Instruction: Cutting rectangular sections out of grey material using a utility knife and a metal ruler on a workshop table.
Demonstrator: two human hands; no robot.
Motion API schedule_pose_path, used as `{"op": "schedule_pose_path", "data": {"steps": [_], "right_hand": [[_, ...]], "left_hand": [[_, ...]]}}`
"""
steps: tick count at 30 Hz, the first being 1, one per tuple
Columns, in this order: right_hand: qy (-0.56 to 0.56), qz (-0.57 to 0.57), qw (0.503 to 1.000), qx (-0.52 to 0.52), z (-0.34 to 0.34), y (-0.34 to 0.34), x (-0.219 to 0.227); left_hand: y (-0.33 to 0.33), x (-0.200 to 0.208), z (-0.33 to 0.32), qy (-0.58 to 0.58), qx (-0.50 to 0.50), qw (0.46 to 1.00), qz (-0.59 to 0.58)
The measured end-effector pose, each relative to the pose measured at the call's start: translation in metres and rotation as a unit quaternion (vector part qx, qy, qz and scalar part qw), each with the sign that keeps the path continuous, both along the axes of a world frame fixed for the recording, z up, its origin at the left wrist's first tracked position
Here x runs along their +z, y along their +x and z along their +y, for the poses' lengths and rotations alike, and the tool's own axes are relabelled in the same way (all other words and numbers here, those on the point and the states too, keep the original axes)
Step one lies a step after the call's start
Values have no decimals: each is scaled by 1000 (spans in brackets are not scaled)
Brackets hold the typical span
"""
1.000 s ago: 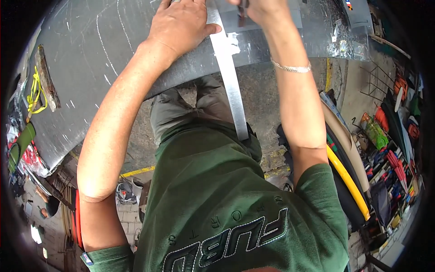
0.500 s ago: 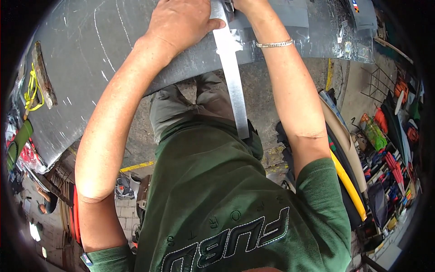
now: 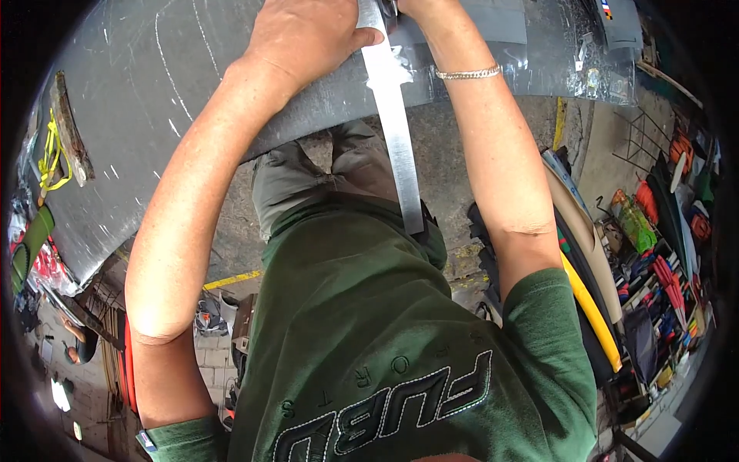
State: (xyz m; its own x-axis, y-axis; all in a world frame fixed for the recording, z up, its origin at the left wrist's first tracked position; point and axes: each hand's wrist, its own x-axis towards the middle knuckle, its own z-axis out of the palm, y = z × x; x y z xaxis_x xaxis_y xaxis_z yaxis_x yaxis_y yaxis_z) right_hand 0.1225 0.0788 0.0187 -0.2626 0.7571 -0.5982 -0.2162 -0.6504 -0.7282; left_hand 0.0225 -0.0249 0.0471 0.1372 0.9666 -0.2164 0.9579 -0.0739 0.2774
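A long flat metal ruler [image 3: 396, 135] lies over the edge of a grey, scratched work surface [image 3: 223, 46], and its near end hangs past that edge in front of my shirt. My left hand [image 3: 308, 35] rests on the surface beside the ruler, its thumb pressed across the metal; the fingertips run out of the picture at the top. Right of the ruler, my right hand [image 3: 419, 6] is mostly cut off by the upper edge. Next to it shows a small dark and shiny thing, too little of it visible to name.
A worn wooden stick [image 3: 71, 131] and a yellow cord [image 3: 52, 158] lie at the surface's left side. Clear plastic [image 3: 596, 81] covers its right end. Crowded rolls and cloth scraps [image 3: 662, 285] stand at right, with a yellow tube [image 3: 591, 312]. Another person [image 3: 77, 343] is far left.
Almost nothing differs. The view has shifted very slightly; both hands and the ruler keep their places on the surface.
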Motion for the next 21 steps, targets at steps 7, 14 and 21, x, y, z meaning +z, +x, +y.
{"op": "schedule_pose_path", "data": {"steps": [7, 14, 21], "right_hand": [[105, 44, 993, 16, 0, 5, -27], [212, 91, 972, 33, -3, 11, -36], [21, -5, 1000, -12, -7, 2, 2]], "left_hand": [[6, 10, 2, -19, 2, 1000, 7], [5, 6, 1, -6, -6, 1000, 6], [6, 8, 1, -9, -2, 1000, 15]]}}
